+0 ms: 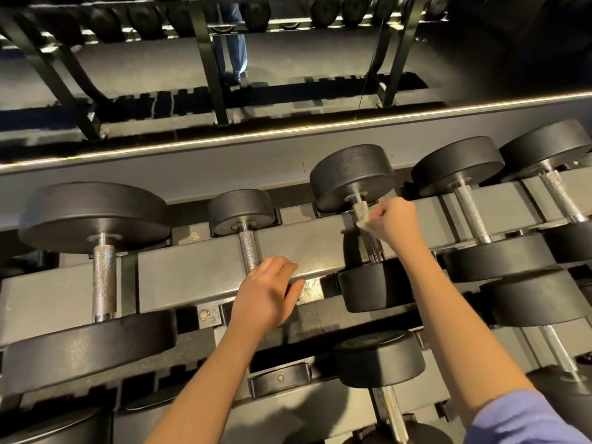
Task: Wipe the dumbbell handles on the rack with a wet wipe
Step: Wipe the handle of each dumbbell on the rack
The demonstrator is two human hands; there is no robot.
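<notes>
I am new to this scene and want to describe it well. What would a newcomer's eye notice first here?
First the right hand, right of centre, gripping a white wipe against a dumbbell handle on the rack. Next the left hand, resting relaxed on the rack's front edge below a small dumbbell. The big dumbbell at far left also stands out.

Right hand [395,222] fisted, pinching a crumpled wet wipe [363,223] against the knurled handle [360,210] of the middle dumbbell [352,174] on the grey rack [192,277]. Left hand [266,293] rests palm-down over the near end of the small dumbbell [241,211], fingers loosely bent. Larger dumbbells on both sides and on the tier below. Blue sleeve [525,418] on right arm. Mirror [288,68] behind reflects the rack.
</notes>
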